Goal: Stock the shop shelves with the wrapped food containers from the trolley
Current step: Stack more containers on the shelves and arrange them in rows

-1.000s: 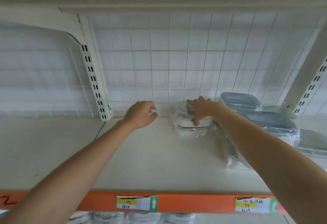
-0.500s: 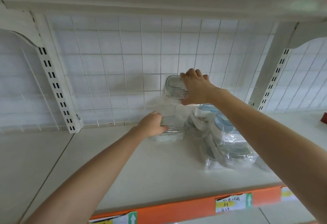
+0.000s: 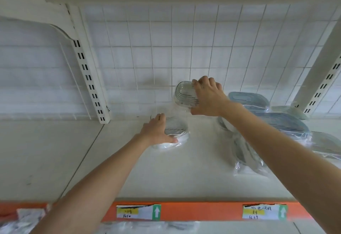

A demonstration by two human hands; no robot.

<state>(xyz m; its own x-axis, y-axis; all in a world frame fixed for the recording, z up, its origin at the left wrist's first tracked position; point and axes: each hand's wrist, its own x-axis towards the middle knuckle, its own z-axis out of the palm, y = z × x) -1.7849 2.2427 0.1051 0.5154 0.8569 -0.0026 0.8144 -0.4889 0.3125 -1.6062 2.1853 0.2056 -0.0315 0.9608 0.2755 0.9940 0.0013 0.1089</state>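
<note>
Right hand [image 3: 207, 98]: raised above the shelf surface, fingers curled over the far rim and thumb under the near edge of a clear, rounded-rectangular plastic food container with a ribbed grey lid [image 3: 184, 94]. The hand grips this container, tilted so its lid faces the camera, in front of the white wire-grid back panel [image 3: 166, 49]. A loose length of clear wrap hangs below it toward the shelf.

Left hand [image 3: 156, 132]: low on the cream shelf board [image 3: 166, 174], fingers spread and slightly bent over the top of a second clear wrapped container lying flat [image 3: 173, 135]. Thumb runs along its near edge. The hand presses on it and partly cups it; whether the fingers close round its far side cannot be told.

Position of held container: above and just right of the flat one, apart from it.

Adjacent stock: a group of larger wrapped containers with blue-grey ribbed lids [image 3: 280, 123], lying and leaning at the right of the shelf, partly behind the right forearm. Some overlap one another; their count is unclear.

Fixtures: white slotted upright with bracket [image 3: 88, 78] at left, a second slotted upright [image 3: 324, 86] at right. Orange shelf-edge strip [image 3: 201, 211] along the front, carrying two white price labels with yellow bands and green arrows [image 3: 138, 212]; the writing is not legible. Blurred wrapped goods show on the level below.
</note>
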